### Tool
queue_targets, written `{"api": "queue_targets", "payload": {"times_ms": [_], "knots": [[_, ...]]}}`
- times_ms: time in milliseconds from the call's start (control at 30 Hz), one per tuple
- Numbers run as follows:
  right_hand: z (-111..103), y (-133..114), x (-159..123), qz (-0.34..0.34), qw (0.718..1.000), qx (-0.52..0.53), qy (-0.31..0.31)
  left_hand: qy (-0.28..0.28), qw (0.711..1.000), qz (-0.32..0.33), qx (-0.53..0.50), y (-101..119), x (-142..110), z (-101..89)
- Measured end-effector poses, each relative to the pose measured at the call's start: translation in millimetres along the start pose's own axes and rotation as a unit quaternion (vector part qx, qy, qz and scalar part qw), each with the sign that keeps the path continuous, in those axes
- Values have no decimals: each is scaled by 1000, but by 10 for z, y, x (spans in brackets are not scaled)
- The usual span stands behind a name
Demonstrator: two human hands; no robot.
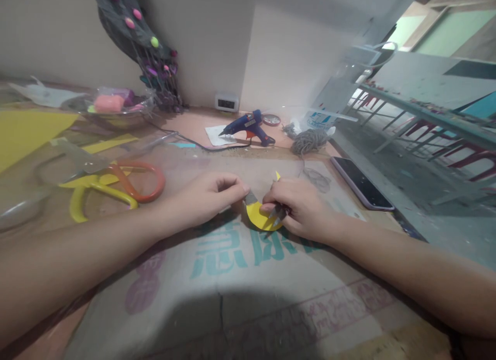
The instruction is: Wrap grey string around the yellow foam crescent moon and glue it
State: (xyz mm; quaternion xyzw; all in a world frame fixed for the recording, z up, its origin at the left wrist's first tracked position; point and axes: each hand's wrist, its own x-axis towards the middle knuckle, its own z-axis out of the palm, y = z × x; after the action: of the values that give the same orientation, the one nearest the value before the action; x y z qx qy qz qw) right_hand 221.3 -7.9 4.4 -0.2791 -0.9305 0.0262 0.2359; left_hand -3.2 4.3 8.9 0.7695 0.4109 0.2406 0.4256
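A yellow crescent-shaped piece (260,218), probably paper or card, lies between my hands, with grey yarn (251,197) wound round its left end. My left hand (222,192) is closed, thumb and fingertips pinching at that grey-wrapped end. On the crescent's right side my right hand (296,207) is curled closed, its thumb pressing on the yellow surface. A small yellow tip pokes out above its knuckles. Grey pointed metallic-looking tips (276,215) stick out from under the right fingers; their kind is not clear.
Large scissors (149,182) with orange and yellow handles lie left. Behind are a blue glue gun (248,123) with a cord, a grey yarn bundle (309,141) and a small digital clock (227,102). A phone (362,183) lies near the table's right edge. Yellow sheet (31,132) far left.
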Motion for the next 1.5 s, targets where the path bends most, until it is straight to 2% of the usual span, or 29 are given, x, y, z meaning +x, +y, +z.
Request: {"api": "queue_targets", "payload": {"times_ms": [133,267,367,467,633,900,1233,1500], "knots": [[0,2,-14,10,1000,2,4,-4,1000,-3,-5,4,-5,0],[-31,-35,-38,61,997,-3,47,-4,1000,-9,-5,-1,-13,3],[-65,-74,-41,29,998,7,62,-2,1000,-2,-10,-2,-10,3],[-84,-87,-31,-4,999,25,47,1,1000,5,-16,-4,-8,7],[-66,-48,-18,34,999,-6,35,-2,999,-6,-32,-6,-21,14],[-50,-50,-13,43,999,-14,22,-1,1000,4,-19,8,-22,12],[-23,-70,-61,4,998,-46,46,-8,1000,9,-2,21,-35,25],[4,-38,-63,7,998,-41,46,-8,1000,29,6,7,-35,55]]}}
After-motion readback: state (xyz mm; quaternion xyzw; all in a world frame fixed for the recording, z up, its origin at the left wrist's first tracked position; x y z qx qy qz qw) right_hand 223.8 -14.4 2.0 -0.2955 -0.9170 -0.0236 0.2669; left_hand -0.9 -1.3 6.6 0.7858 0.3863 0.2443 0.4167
